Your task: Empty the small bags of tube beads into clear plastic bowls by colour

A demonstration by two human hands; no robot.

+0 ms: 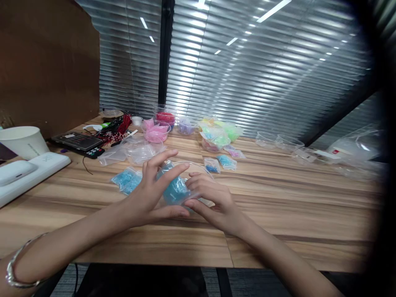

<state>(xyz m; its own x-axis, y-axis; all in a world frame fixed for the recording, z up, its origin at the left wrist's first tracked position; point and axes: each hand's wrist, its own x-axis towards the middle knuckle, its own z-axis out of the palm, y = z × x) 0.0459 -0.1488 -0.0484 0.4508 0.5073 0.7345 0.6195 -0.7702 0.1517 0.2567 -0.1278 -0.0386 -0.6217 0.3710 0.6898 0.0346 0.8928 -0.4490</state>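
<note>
A clear plastic bag of blue beads [175,189] is between my hands, above the near part of the table. My right hand [213,200] pinches the bag's edge between thumb and fingers. My left hand [156,187] is spread around the bag's left side, thumb below and fingers above; its fingers are apart. Behind the bag shows the rim of a clear round bowl [202,166], partly hidden by my hands. More blue bead bags [126,180] lie just left of my left hand.
Small bags of blue beads [227,161] lie behind my hands. Farther back stand bowls with pink bags [156,133] and mixed pastel bags [216,134]. Clear bowls [287,142] are at right; wires, a scale [78,141] and a paper cup [24,141] at left.
</note>
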